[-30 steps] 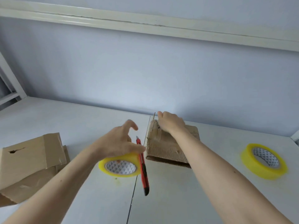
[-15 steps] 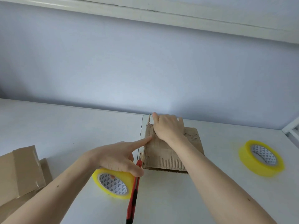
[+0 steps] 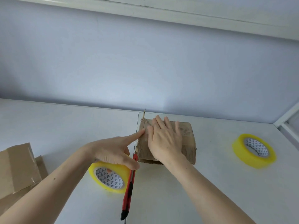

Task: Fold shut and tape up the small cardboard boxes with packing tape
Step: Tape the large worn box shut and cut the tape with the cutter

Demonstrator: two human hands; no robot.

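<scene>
The small cardboard box [image 3: 186, 143] lies on the white table [image 3: 64, 126] by the wall, the right hand [image 3: 163, 139] pressing flat, fingers straight, on top. The left hand [image 3: 113, 151] grips a yellow tape roll [image 3: 108, 177] and red utility knife [image 3: 128, 188], forefinger touching the box's left edge.

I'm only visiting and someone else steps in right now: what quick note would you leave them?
Right hand: flat, pressing the top of the box.
Left hand: grips a tape roll and a red knife, forefinger on the box's left edge.
Spare roll lies at right; more boxes sit at far left.
Done: flaps are folded down.
Left: whether tape is on this box cannot be told. Finish taping it, cut, then check the others.
</scene>
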